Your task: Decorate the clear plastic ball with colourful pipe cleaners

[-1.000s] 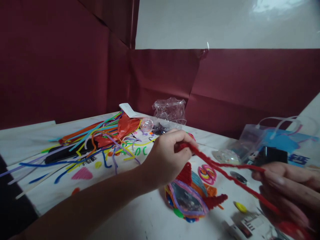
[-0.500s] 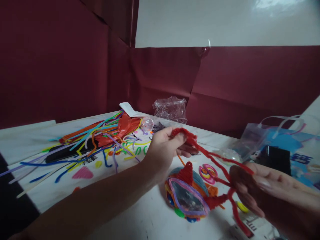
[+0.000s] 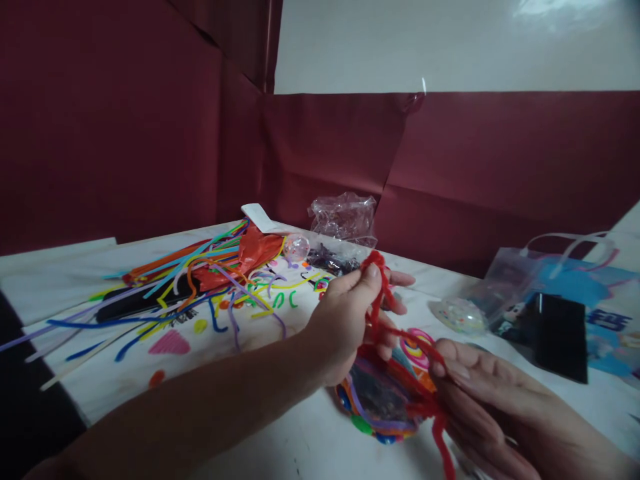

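Note:
My left hand [image 3: 340, 320] pinches a looped red pipe cleaner [image 3: 376, 310] between thumb and fingers, with some fingers stretched out behind it. My right hand [image 3: 490, 393] grips another stretch of the red pipe cleaner, lower and to the right. Below both hands a round craft piece [image 3: 383, 400] rests on the table. It has a clear window with a purple rim, an orange band and blue and green beads along its lower edge. My left hand and the red strands cover its upper part. A pink and yellow spiral [image 3: 414, 343] lies behind it, partly hidden.
A heap of coloured pipe cleaners [image 3: 187, 260] with a black object [image 3: 145, 301] spreads over the left side. Behind are a clear ball [image 3: 297, 247] and a crumpled plastic bag [image 3: 344, 217]. A dark phone-like slab [image 3: 560, 339] and a blue printed bag [image 3: 567, 273] stand right.
My right hand has moved left and down, nearer my left hand. The red strands between them are shorter and now hang over the craft piece. My left hand has turned and its fingers spread.

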A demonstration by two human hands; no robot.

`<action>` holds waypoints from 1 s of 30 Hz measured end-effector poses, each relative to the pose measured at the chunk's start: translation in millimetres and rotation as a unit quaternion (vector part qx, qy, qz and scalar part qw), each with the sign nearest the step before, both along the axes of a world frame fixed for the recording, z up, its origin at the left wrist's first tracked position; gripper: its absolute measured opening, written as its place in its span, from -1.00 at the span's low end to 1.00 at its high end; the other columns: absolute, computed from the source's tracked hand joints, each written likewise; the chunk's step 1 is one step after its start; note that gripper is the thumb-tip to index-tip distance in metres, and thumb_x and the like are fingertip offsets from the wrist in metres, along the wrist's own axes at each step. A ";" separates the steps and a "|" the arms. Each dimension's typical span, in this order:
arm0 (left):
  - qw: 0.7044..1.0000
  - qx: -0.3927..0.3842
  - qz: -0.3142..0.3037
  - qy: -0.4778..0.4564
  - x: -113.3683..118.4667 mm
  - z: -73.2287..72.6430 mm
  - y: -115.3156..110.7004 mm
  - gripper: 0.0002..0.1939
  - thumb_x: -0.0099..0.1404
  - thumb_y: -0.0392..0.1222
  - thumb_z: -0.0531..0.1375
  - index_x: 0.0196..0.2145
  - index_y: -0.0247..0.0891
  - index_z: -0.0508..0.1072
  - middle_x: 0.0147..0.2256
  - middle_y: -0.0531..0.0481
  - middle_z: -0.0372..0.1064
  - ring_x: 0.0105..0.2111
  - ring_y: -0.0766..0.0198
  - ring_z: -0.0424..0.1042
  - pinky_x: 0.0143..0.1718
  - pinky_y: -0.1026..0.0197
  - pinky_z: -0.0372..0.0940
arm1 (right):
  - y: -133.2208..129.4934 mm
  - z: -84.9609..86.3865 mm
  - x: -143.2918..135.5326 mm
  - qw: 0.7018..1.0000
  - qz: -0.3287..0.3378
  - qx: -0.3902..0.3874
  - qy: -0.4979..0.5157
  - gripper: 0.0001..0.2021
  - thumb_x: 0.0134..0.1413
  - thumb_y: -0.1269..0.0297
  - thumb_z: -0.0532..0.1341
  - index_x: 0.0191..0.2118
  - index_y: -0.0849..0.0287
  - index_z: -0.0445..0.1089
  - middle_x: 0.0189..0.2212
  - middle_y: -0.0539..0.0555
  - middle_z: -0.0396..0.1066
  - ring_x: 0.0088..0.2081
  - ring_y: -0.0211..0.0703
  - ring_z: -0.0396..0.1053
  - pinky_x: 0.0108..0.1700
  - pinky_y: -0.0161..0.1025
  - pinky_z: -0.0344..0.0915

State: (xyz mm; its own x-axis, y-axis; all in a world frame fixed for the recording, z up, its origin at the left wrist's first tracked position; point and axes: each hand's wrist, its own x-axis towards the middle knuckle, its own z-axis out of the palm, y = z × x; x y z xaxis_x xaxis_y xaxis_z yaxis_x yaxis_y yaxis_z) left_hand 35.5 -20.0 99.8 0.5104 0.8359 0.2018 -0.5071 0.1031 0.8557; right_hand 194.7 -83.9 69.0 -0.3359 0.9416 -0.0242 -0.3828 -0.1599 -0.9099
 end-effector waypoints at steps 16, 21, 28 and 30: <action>0.998 0.054 -0.001 0.031 -0.5 -0.4 -9.2 -0.76 0.12 -0.07 0.24 -0.40 -0.32 0.38 -0.52 0.11 0.22 -0.58 0.48 0.19 -0.51 0.36 0.11 | -3.4 6.0 -1.1 0.995 -0.026 0.061 0.071 -0.78 0.16 0.23 0.30 -0.46 0.22 0.40 -0.68 -0.10 0.06 -0.74 -0.49 -0.25 -0.68 -0.58 0.11; 0.996 -0.022 -0.086 0.001 4.9 -4.2 -16.8 -0.57 -0.14 -0.02 0.39 -0.40 -0.34 0.36 -0.44 0.03 0.32 -0.43 0.35 0.34 -0.36 0.27 0.19 | -5.6 10.5 1.5 0.995 -0.051 0.076 0.037 -0.82 0.14 0.18 0.31 -0.36 0.19 0.50 -0.79 -0.11 -0.04 -0.74 -0.46 -0.15 -0.63 -0.56 0.18; 0.994 -0.037 -0.090 0.046 11.5 -18.7 -28.5 -0.77 -0.09 -0.19 0.27 -0.51 -0.34 0.30 -0.62 0.05 0.30 -0.64 0.43 0.25 -0.50 0.30 0.17 | -6.5 2.2 -7.1 0.983 -0.173 0.035 0.045 -0.78 -0.04 0.19 0.43 -0.39 0.15 0.42 -0.66 -0.09 0.06 -0.64 -0.40 -0.05 -0.58 -0.55 0.16; 0.994 -0.052 -0.092 0.039 12.3 -19.9 -29.6 -0.81 -0.11 -0.25 0.25 -0.52 -0.34 0.30 -0.63 0.04 0.32 -0.63 0.42 0.28 -0.50 0.30 0.18 | -9.6 2.3 -14.5 0.973 -0.228 0.030 0.017 -0.71 -0.13 0.14 0.47 -0.43 0.16 0.39 -0.65 -0.08 0.09 -0.64 -0.40 -0.05 -0.56 -0.54 0.17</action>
State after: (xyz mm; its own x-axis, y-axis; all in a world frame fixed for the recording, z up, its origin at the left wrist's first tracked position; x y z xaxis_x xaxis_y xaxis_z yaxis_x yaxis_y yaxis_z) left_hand 47.8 -49.6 79.9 0.6668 0.7417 0.0724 -0.4039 0.2780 0.8715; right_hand 180.1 -93.5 71.3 0.1178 0.9923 0.0385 -0.4311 0.0860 -0.8982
